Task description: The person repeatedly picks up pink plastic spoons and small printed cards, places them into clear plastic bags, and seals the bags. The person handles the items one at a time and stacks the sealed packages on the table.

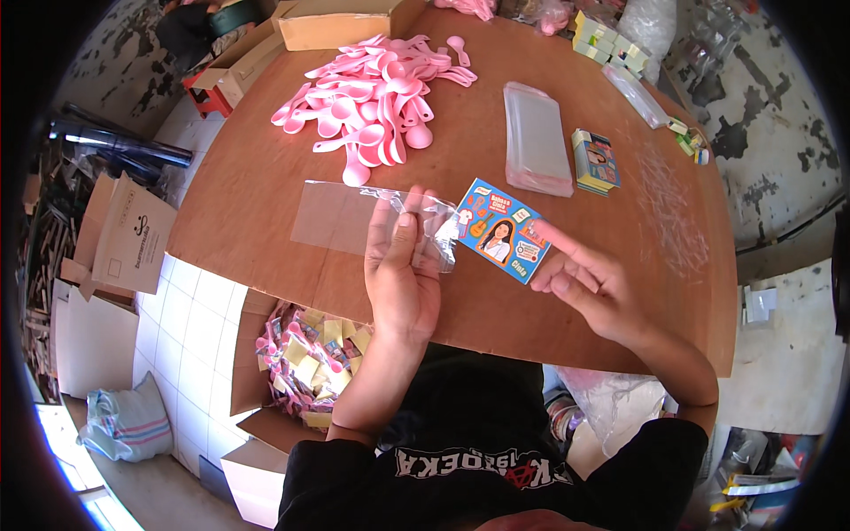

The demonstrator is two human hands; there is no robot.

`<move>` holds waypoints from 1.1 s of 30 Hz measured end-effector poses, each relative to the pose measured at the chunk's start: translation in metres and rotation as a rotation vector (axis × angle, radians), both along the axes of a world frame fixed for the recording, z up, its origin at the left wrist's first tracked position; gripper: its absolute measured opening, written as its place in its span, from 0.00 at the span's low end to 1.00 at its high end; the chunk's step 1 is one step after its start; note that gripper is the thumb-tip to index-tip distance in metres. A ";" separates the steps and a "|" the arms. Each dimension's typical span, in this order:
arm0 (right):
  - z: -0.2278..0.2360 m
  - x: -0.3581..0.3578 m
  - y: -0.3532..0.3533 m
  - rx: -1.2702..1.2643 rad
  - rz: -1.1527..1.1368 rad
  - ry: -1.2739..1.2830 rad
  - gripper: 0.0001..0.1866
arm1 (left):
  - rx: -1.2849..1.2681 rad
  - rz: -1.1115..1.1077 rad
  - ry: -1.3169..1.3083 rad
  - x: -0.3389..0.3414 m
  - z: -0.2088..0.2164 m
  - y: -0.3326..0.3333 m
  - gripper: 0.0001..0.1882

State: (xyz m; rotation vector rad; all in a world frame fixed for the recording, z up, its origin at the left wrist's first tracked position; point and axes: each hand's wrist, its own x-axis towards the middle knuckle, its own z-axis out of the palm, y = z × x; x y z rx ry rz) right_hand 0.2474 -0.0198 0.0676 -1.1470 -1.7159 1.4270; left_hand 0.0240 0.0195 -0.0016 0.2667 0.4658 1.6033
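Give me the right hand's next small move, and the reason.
Probably ease the blue card into the right end of the clear bag: the right hand holds the card at that end while the left hand holds the bag. Whether a corner is already inside is unclear.

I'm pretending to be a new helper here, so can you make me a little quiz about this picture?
1. Match each hand to what it holds. Hands: left hand, right hand. Things: blue printed card, clear plastic bag.
2. True or false: the pink spoons on the table lie in one straight row.
3. What is just to the right of the stack of clear bags?
A) the pink spoons
B) the stack of printed cards
C) the blue printed card

Key
1. Left hand: clear plastic bag; right hand: blue printed card.
2. False: the pink spoons lie in a jumbled heap on the table.
3. B
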 end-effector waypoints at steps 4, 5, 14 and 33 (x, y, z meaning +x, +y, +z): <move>-0.010 -0.008 -0.003 0.115 0.051 0.021 0.31 | -0.004 -0.001 -0.022 0.001 0.006 -0.002 0.22; -0.011 -0.010 -0.004 0.116 0.049 0.020 0.31 | -0.001 -0.005 -0.027 0.002 0.007 -0.003 0.22; -0.015 -0.022 -0.012 0.264 0.192 -0.116 0.31 | 0.061 -0.012 -0.013 0.001 0.003 -0.004 0.24; -0.027 -0.028 0.007 0.027 -0.257 0.117 0.16 | 0.074 0.022 0.074 0.014 0.006 -0.012 0.22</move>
